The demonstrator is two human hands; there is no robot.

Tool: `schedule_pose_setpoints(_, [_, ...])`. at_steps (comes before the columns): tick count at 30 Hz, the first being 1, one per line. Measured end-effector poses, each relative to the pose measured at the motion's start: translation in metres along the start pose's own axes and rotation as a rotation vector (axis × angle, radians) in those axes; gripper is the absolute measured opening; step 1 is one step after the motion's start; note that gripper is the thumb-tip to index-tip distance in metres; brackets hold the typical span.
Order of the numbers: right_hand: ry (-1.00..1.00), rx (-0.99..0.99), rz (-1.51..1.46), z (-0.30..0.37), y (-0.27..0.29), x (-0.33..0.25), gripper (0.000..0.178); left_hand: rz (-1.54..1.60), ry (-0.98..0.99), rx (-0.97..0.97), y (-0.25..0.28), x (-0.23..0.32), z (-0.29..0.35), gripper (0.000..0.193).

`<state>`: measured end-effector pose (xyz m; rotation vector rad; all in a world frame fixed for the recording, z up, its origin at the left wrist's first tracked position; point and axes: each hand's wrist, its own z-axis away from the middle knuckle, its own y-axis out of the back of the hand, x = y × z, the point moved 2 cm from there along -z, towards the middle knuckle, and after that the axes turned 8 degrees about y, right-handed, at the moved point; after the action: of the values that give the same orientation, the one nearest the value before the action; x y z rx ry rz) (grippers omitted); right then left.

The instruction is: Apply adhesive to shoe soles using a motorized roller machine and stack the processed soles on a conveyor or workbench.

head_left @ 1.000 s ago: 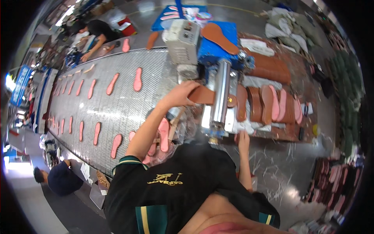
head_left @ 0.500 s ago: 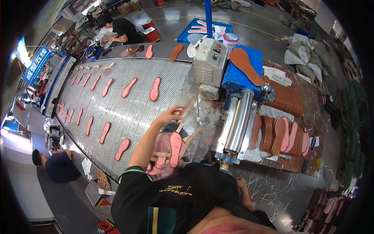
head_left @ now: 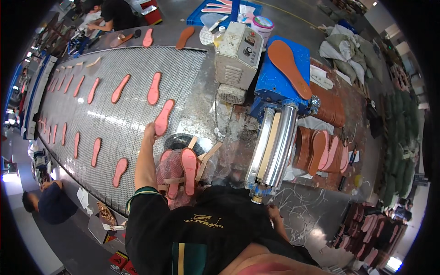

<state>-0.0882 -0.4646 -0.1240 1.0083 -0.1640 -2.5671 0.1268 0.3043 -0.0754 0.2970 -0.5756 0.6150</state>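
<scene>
Metal mesh belt (head_left: 110, 128) fills the left of the frame, carrying insole rows (head_left: 121, 88). By its right edge, left of centre, the left hand (head_left: 150, 133) has its fingers gripping a pink insole (head_left: 164, 115) at the lower end; it looks light, thin, flexible, best pinched by its rim. Low right-of-centre, the right hand's (head_left: 274, 213) fingers cannot be judged. Above: a steel roller (head_left: 285, 144); farther right, brown insoles (head_left: 316, 151).

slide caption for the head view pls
Left hand holds a pink sole over a mesh belt, roller machine to the right.
</scene>
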Motion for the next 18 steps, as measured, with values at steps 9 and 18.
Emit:
schedule_pose_setpoints(9, [0.173,0.16,0.138,0.049,-0.018,-0.049,0.027,-0.095,-0.247,-0.026,-0.113,0.042,-0.066,0.041])
schedule_pose_setpoints(18, [-0.018,0.211,0.124,0.065,-0.024,-0.024,0.023,-0.519,-0.482,0.313,-0.129,0.04,-0.091,0.029])
